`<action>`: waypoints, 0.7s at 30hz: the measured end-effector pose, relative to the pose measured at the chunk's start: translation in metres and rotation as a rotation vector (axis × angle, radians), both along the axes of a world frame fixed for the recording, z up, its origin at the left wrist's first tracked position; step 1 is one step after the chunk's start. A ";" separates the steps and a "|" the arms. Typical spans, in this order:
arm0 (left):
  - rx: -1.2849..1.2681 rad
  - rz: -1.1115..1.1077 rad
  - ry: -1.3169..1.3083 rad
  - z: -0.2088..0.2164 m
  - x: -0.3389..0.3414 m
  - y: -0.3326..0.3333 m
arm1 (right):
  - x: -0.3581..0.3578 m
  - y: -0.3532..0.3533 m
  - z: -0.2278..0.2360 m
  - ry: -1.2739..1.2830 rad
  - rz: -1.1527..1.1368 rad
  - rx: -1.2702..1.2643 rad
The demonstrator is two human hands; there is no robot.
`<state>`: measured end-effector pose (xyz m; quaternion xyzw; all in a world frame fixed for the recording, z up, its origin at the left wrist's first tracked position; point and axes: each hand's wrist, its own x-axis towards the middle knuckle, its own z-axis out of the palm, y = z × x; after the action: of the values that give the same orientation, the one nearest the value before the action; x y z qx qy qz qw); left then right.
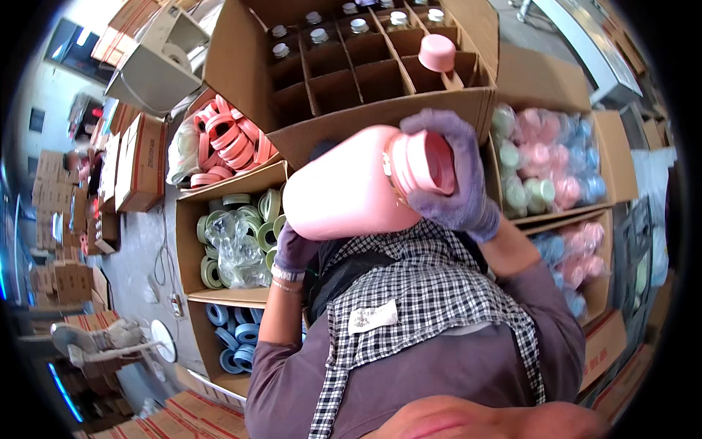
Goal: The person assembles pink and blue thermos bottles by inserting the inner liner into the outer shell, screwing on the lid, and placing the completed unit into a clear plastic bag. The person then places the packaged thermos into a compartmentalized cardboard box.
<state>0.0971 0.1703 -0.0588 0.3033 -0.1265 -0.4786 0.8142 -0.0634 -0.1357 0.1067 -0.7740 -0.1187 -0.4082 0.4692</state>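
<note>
A large pink bottle (pixel 340 186) lies tilted across my front, its open mouth and threaded neck pointing right. My right hand (pixel 457 175), in a purple glove, wraps around the neck, thumb below and fingers above. Under the bottle's base at the left, my gloved left hand (pixel 294 249) supports it; its fingers are mostly hidden behind the bottle. Just beyond stands a cardboard box (pixel 380 113) split by dividers. White-topped bottles (pixel 358 26) fill its far compartments, and a pink cap (pixel 437 53) rests at its right side.
Left are cartons of coral-pink rings (pixel 232 139), green rings (pixel 265 235) and blue rings (pixel 247 334). On the right, boxes hold bagged green, pink and blue cap-like pieces (pixel 540 155). A white fan (pixel 110 340) stands at the lower left, and stacked cartons (pixel 139 164) line the far left.
</note>
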 end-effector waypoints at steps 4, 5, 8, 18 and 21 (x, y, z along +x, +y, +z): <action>0.297 -0.107 -0.373 0.068 -0.002 -0.068 | 0.018 0.009 0.055 -0.072 0.198 -0.158; 0.278 -0.125 -0.350 0.071 -0.002 -0.082 | 0.021 0.009 0.058 -0.092 0.215 -0.221; 0.250 -0.131 -0.281 0.069 -0.003 -0.110 | 0.019 0.015 0.064 -0.018 0.187 -0.246; 0.234 0.020 -0.138 0.038 0.007 -0.123 | 0.049 0.026 0.046 0.096 0.028 -0.204; 0.254 0.033 -0.101 0.033 0.007 -0.112 | 0.070 0.028 0.040 0.147 0.143 -0.171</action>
<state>0.1044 0.0588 -0.0257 0.4299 -0.1006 -0.4612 0.7696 0.0063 -0.1081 0.1463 -0.8285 -0.1734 -0.3042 0.4370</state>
